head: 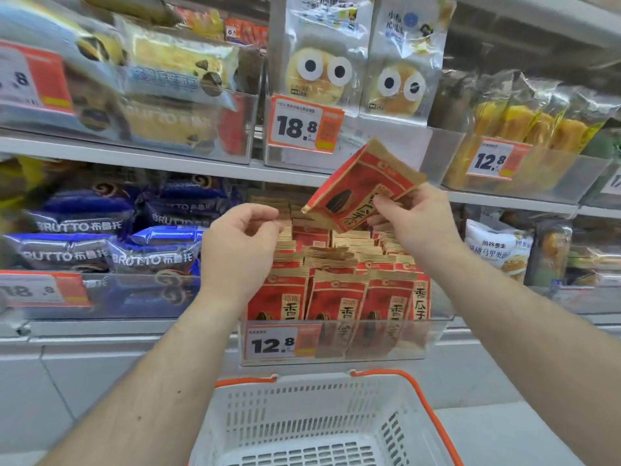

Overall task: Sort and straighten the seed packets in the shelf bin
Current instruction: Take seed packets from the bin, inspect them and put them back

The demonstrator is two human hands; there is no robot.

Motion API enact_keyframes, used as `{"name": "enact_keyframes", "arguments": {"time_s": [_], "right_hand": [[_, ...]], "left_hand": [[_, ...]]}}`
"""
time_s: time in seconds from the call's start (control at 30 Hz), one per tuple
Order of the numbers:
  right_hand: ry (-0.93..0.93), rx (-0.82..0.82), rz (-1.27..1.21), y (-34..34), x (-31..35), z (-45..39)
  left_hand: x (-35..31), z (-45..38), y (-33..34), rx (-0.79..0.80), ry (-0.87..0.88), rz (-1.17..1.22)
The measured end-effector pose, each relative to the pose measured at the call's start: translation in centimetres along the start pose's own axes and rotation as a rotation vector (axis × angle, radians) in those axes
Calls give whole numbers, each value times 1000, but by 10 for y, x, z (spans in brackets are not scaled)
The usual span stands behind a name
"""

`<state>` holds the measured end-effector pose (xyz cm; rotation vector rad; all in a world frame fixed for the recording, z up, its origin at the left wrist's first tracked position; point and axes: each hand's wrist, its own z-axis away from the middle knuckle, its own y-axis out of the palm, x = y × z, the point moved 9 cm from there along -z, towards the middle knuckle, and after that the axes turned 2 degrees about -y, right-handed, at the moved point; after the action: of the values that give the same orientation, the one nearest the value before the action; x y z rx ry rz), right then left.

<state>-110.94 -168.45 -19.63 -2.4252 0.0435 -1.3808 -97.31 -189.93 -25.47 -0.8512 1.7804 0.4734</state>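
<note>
The right hand [415,218] pinches one red packet [361,186] by its lower right edge and holds it tilted in the air above the far part of the bin [336,344], while the left hand [240,245] has its fingers curled at the left rows of packets [336,264]; I cannot tell if it really grips one of them. To do this step well, I think the lifted packet should first be turned upright with its front facing near, and the left hand should open a gap in a row. Then it can slide down straight, without bending the brown top edges beside it.
</note>
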Motion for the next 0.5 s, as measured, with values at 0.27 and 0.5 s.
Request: {"name": "enact_keyframes", "arguments": {"time_s": [0.27, 0.5], "right_hand": [[43, 153, 212, 39, -30, -38], [44, 241, 412, 60, -54, -53]], "left_hand": [[32, -17, 3, 66, -95, -80], [44, -20, 12, 185, -168, -101]]}}
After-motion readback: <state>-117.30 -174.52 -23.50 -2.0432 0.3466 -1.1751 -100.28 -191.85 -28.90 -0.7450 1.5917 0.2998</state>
